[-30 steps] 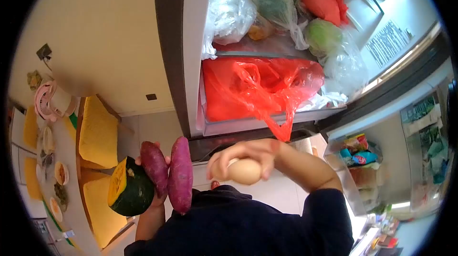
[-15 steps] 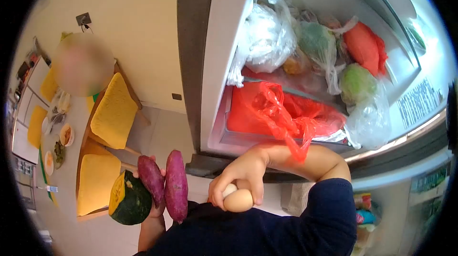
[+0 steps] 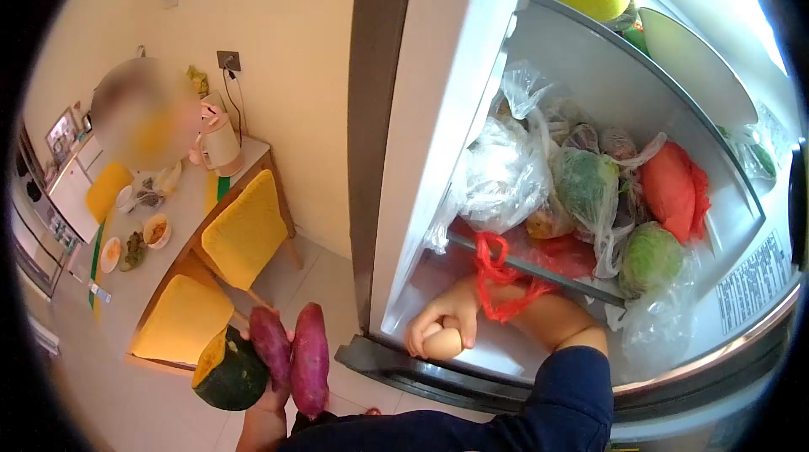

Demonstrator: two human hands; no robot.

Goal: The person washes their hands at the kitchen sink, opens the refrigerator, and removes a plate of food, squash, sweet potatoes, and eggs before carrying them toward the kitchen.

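Observation:
My left hand (image 3: 268, 399) is closed around a cut piece of green-skinned pumpkin (image 3: 234, 376), a purple sweet potato (image 3: 270, 341) and a second, longer purple sweet potato (image 3: 310, 359). Most of its fingers are hidden behind them. Inside the open fridge, low near its front edge, my right hand (image 3: 447, 313) is wrapped around eggs (image 3: 444, 344); at least two show between the fingers. Over my right forearm hang the knotted handles of a red plastic bag (image 3: 503, 279), whose body lies behind the grey shelf edge (image 3: 539, 271).
Above that edge sit a white plastic bag (image 3: 506, 170), bagged green vegetables (image 3: 586, 182), a red bag (image 3: 674, 191) and a cabbage (image 3: 651, 258). At left are a dining table (image 3: 190, 199), yellow chairs (image 3: 246, 233), a kettle (image 3: 221, 144) and another person (image 3: 147, 115).
My right hand has moved from in front of my body into the fridge, still holding the eggs. The red bag has gone back behind the shelf edge. The view has shifted.

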